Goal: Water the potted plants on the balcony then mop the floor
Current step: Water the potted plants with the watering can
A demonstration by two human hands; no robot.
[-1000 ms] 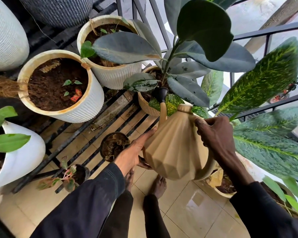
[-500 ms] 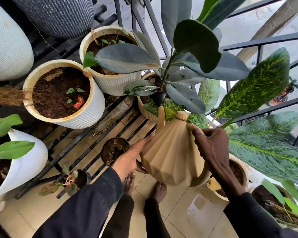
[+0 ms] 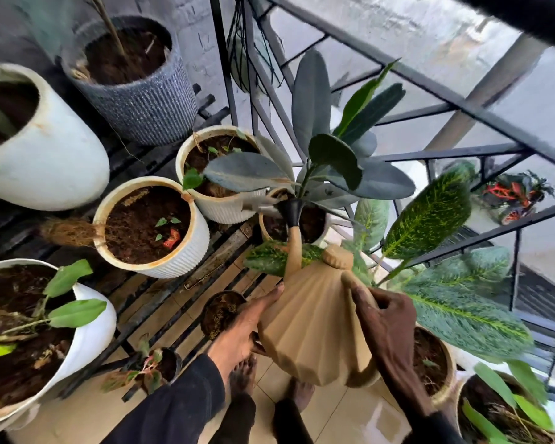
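Above the tiled balcony floor [image 3: 343,411], close to the railing [image 3: 462,100]: tan faceted watering can [image 3: 311,325] held in the air, tipped forward. Right hand [image 3: 388,328] curled round the handle at the can's top rear. Left hand [image 3: 241,331] lies flat against the can's left side, fingers straight, gripping nothing. Black spout head [image 3: 293,209] sits over the soil of the rubber plant's pot [image 3: 261,225], under the grey-green leaves [image 3: 247,173]. Water stream: cannot tell. Front ribbed pot [image 3: 180,261] and rear ribbed pot [image 3: 225,209] stand side by side on the dark slatted rack [image 3: 173,293], left of the spout. Speckled leaves [image 3: 430,213] overhang the can's right side. Bare feet [image 3: 242,376] on the tiles below the can
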